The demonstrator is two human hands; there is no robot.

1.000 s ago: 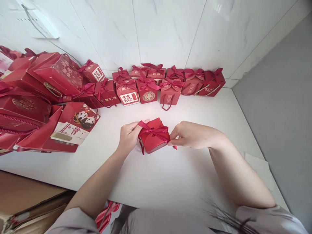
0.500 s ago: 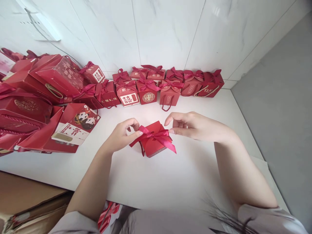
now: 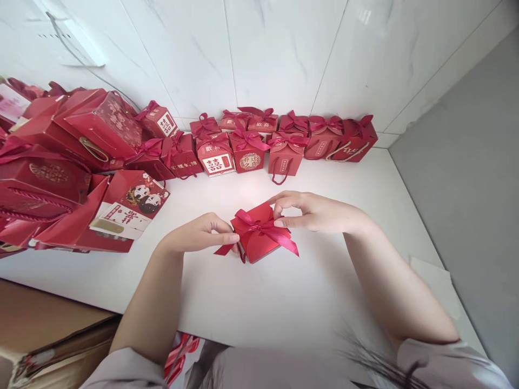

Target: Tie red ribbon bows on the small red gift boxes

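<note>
A small red gift box (image 3: 263,248) stands on the white table between my hands. A shiny crimson ribbon (image 3: 279,236) is tied in a bow across its top, one tail hanging over the front right and another sticking out to the left. My left hand (image 3: 205,233) is closed on the box's left side, thumb on top near the ribbon and fingers partly hidden below. With fingers curved at the far right edge and the thumb by the bow's right loop, my right hand (image 3: 312,210) grips the box's right side. A dark red cord handle (image 3: 242,253) shows at the left.
Several ribboned red gift boxes (image 3: 249,154) line the tiled wall. Larger red gift boxes (image 3: 52,178) are piled at the left, with a white-fronted box (image 3: 130,208) nearest. A cardboard box (image 3: 44,319) is at lower left. A grey surface (image 3: 466,162) borders the table's right.
My left hand has moved from the bow's left loop down to the box's left side. My right hand has come in from beside the bow onto the box's right side.
</note>
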